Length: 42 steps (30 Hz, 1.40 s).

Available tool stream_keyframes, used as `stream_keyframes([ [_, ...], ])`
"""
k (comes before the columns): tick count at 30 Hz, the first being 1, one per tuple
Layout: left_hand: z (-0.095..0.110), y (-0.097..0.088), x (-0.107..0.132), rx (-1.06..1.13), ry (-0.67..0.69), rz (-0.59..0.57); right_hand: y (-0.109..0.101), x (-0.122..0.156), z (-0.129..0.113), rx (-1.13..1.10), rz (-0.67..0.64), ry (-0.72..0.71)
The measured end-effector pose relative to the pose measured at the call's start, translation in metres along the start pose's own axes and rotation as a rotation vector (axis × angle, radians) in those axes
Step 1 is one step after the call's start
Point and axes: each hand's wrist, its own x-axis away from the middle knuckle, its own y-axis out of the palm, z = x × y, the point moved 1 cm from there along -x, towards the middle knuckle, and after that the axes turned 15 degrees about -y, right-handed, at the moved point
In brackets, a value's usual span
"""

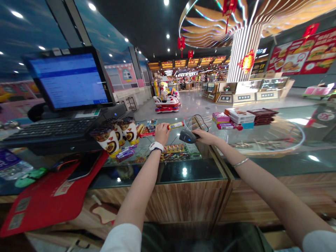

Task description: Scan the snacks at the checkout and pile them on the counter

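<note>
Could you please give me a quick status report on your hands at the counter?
Left hand gripping red-and-yellow snack stick. Right hand holding black barcode scanner near it. Snack cups standing beside the left hand.

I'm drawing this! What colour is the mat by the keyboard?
The mat is red, best seen in the head view.

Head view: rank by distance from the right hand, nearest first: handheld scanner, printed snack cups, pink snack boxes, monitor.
1. Handheld barcode scanner: gripped in the right hand.
2. Pink snack boxes: ahead, to the hand's right.
3. Printed snack cups: well to the hand's left.
4. Monitor: farther left, behind the cups.
</note>
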Motion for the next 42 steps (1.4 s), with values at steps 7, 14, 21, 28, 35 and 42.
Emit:
stream_keyframes([
  [7, -0.002, 0.001, 0.001, 0.003, 0.01, 0.004, 0.009, -0.001, 0.004, 0.009, -0.026, -0.002],
  [14, 0.003, -0.002, 0.002, 0.006, 0.002, -0.01, 0.01, -0.001, 0.005, -0.035, 0.135, 0.005],
  [21, 0.032, -0.013, 0.01, 0.0, -0.007, 0.019, 0.0, -0.009, -0.02, -0.082, 0.418, 0.074],
  [28, 0.067, -0.02, 0.015, 0.049, -0.06, 0.035, -0.018, 0.005, -0.04, -0.052, 0.465, 0.117],
  [35, 0.121, -0.015, 0.022, 0.167, -0.07, 0.036, -0.045, 0.055, -0.048, -0.012, 0.495, 0.188],
  [42, 0.175, 0.006, 0.028, 0.245, -0.033, -0.03, -0.062, 0.109, -0.042, 0.062, 0.559, 0.304],
])
